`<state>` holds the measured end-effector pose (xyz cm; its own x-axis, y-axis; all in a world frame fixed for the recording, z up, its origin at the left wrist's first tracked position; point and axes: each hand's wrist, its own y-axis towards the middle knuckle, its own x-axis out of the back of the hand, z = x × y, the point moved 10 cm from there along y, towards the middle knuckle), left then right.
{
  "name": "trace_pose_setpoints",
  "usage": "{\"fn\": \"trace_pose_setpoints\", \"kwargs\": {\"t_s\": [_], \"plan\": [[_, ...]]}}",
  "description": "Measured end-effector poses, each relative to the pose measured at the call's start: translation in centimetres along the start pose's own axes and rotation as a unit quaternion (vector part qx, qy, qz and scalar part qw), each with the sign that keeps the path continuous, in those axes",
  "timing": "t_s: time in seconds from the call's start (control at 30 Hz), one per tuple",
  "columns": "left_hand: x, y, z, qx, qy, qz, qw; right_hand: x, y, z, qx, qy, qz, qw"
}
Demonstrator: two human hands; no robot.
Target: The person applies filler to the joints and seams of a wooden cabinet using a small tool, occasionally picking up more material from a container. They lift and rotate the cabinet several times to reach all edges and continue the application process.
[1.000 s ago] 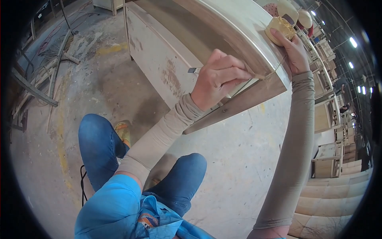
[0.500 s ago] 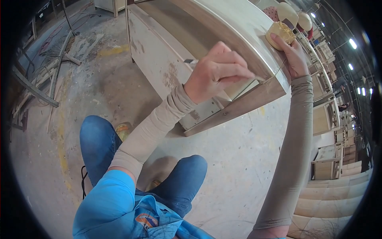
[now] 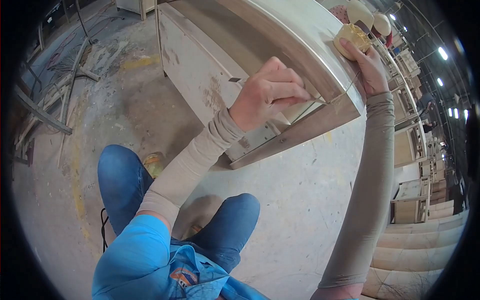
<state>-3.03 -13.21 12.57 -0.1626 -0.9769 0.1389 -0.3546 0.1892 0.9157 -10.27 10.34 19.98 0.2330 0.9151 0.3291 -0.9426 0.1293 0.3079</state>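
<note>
My left hand [image 3: 270,92] is closed in a pinch on a thin pale stick [image 3: 318,101]. The stick's tip is right at the corner edge of a pale wooden cabinet [image 3: 310,122], where the curved front meets the end panel. My right hand [image 3: 371,70] is wrapped around a round cream-coloured tub [image 3: 351,42] with rough yellowish paste on top. The thumb lies across the tub's near side, and the other fingers are mostly hidden behind it. The tub is held close to the cabinet's curved outer face. Brown smudges mark the cabinet's long side panel [image 3: 200,75].
My bent knees [image 3: 240,212] are close below the cabinet. Long strips and bars [image 3: 45,110] lie on the stained concrete floor [image 3: 300,200] at the left. More wooden furniture [image 3: 410,192] lines the right side, with pale panels [image 3: 415,250] at the lower right.
My left hand has drawn slightly left from the cabinet corner, so more of the thin stick shows. My right hand still holds the tub in nearly the same place.
</note>
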Motion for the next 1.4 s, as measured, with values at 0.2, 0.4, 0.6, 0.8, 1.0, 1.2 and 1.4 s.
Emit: {"fn": "trace_pose_setpoints", "kwargs": {"t_s": [0.2,0.4,0.6,0.8,1.0,1.2,1.4], "plan": [[0.1,-0.8,-0.5,0.022,-0.008,-0.044,0.999,-0.4,-0.3,0.4,0.001,-0.004,-0.002,1.000],[-0.9,-2.2,-1.4,0.016,0.059,-0.113,0.992,-0.5,-0.2,0.4,0.009,0.002,0.004,1.000],[-1.2,-2.9,-3.1,-0.005,0.180,-0.149,0.972,-0.6,-0.3,0.4,0.004,-0.005,0.019,1.000],[-0.3,-3.5,-2.9,0.000,0.144,-0.163,0.976,-0.3,0.1,0.1,0.002,-0.018,0.019,1.000],[-1.8,-3.3,-2.3,0.041,0.078,-0.139,0.986,-0.5,-0.2,0.3,-0.004,-0.015,0.011,1.000],[-1.1,-2.8,-2.2,0.055,0.042,-0.127,0.989,-0.4,-0.1,0.1,-0.011,-0.027,0.014,0.999],[-1.6,-2.9,-1.8,0.064,0.009,-0.087,0.994,-0.5,-0.4,0.6,0.008,-0.026,0.011,1.000]]}}
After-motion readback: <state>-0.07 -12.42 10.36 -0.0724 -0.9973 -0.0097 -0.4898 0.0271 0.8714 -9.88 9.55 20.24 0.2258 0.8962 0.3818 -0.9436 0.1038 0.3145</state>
